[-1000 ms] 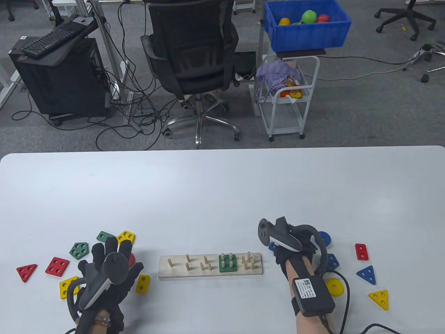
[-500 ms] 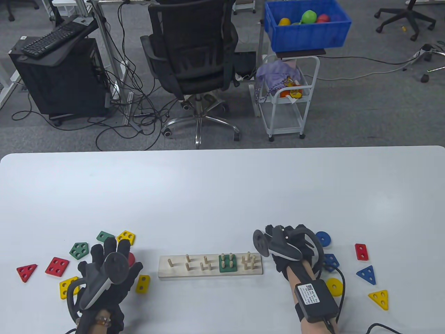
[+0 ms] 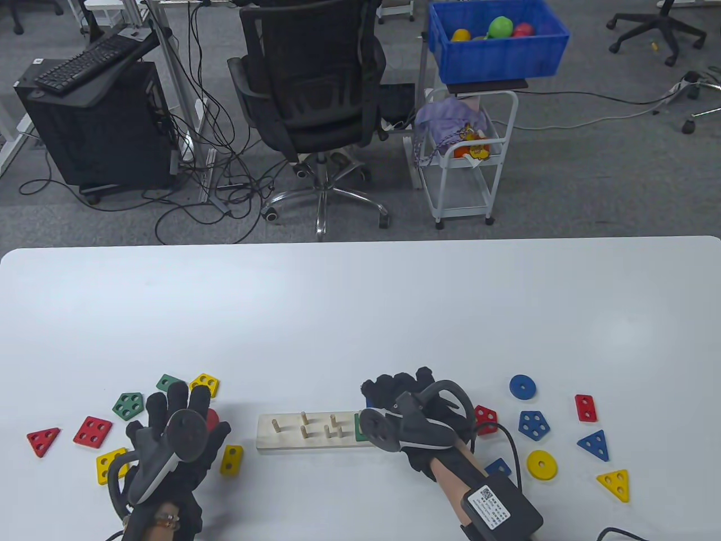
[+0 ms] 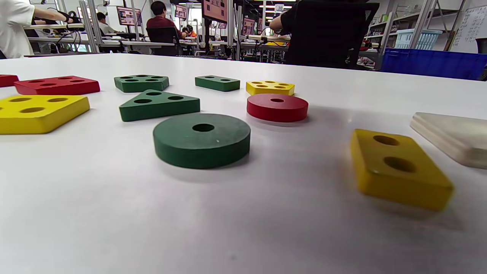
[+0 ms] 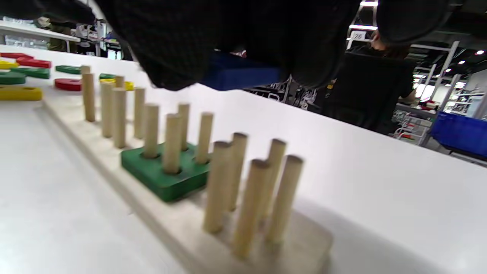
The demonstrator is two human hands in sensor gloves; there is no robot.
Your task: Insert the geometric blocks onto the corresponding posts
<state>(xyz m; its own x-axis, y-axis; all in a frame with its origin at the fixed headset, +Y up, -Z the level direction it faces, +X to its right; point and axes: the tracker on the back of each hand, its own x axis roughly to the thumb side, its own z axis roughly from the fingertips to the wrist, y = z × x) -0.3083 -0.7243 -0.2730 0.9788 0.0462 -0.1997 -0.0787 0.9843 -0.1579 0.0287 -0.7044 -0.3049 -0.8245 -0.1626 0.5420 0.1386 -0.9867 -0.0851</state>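
Right hand (image 3: 411, 406) holding blue block (image 5: 239, 72) above pegboard (image 3: 293, 439), lower centre; could snag on pegs if holes misaligned. Left hand (image 3: 174, 439) spread, empty.

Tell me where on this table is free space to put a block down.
The table is bare beyond the peg board and between the board and the near edge. Crowded: around the left hand, and right of the right hand.

Gloved right hand (image 5: 213, 42) holds blue block (image 5: 237, 74) above pegs (image 5: 251, 198).
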